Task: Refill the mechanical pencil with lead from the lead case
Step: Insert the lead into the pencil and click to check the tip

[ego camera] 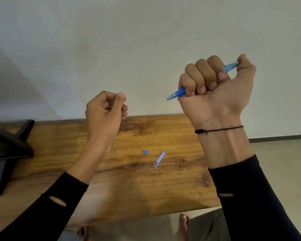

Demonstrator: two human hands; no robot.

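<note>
Two bare hands are raised above a wooden table (111, 171), seen from a head camera. In the right half of the frame, the right hand (217, 87) is closed in a fist around a blue mechanical pencil (178, 93). The pencil's long axis slants from lower left to upper right: its tip pokes out of the fist toward frame centre, and its rear end sits by the thumb at upper right. Left of centre, the left hand (105, 112) is loosely curled, thumb and forefinger pinched on what looks like a thin lead (111, 106), barely visible. The pencil lies to the right of that hand and higher, well apart. The lead likely needs to reach the rear end, the far side of the fist. Below, on the table, lie a small blue cap (145, 152) and, just right of it, the clear lead case (159, 159)
</note>
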